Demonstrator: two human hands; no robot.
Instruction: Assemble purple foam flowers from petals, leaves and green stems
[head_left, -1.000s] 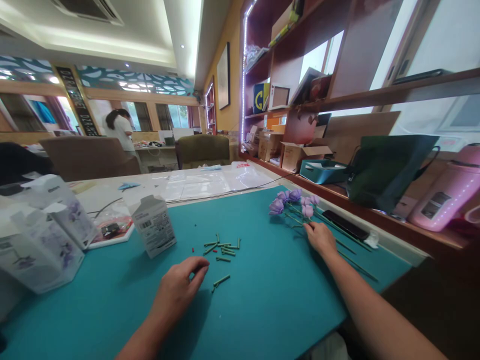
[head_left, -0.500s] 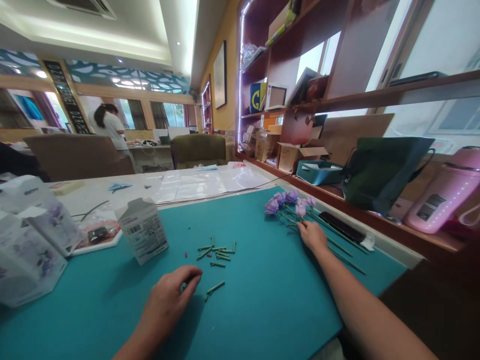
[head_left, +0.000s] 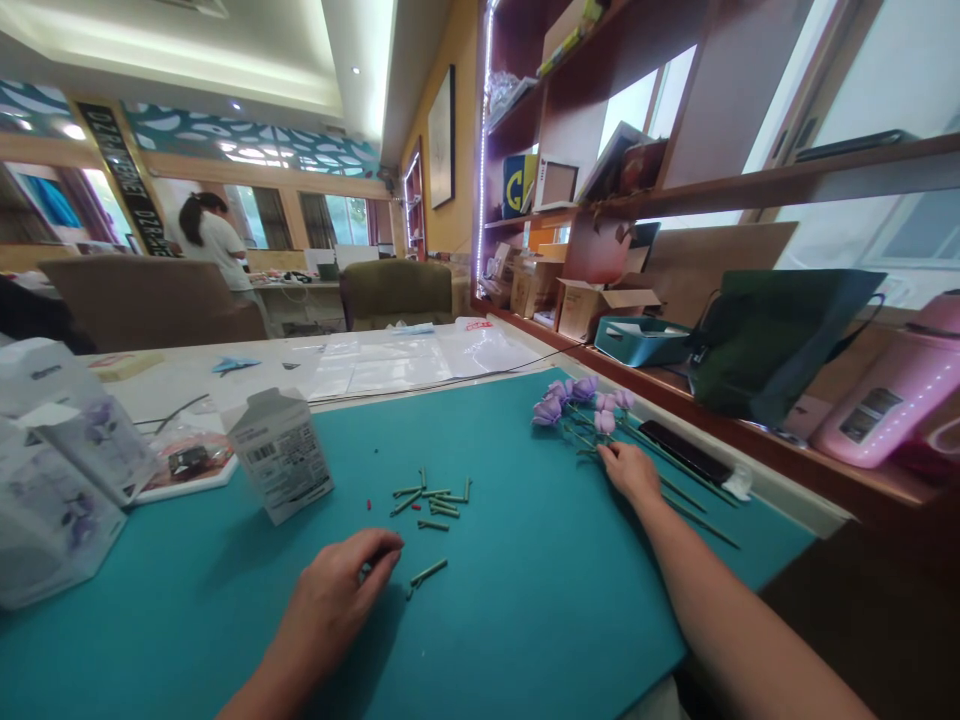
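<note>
My right hand (head_left: 631,470) lies on the green stems of a bunch of purple flowers (head_left: 574,402) at the right side of the teal mat (head_left: 525,600); its fingers curl over the stems. My left hand (head_left: 337,590) rests on the mat near the front, fingers bent together, the tips touching the mat beside a short green stem piece (head_left: 427,572). Whether anything sits under those fingers is hidden. Several cut green stem pieces (head_left: 433,497) and tiny red bits lie scattered ahead of it.
A small white carton (head_left: 279,453) stands on the mat at the left, with clear flower-printed boxes (head_left: 56,470) further left. A wooden ledge holds a dark green bag (head_left: 772,340), a teal tray (head_left: 643,340) and a pink bottle (head_left: 889,395). A person stands far back.
The view has shifted slightly. Both hands stay almost where they were, the right on the flower stems, the left curled on the mat.
</note>
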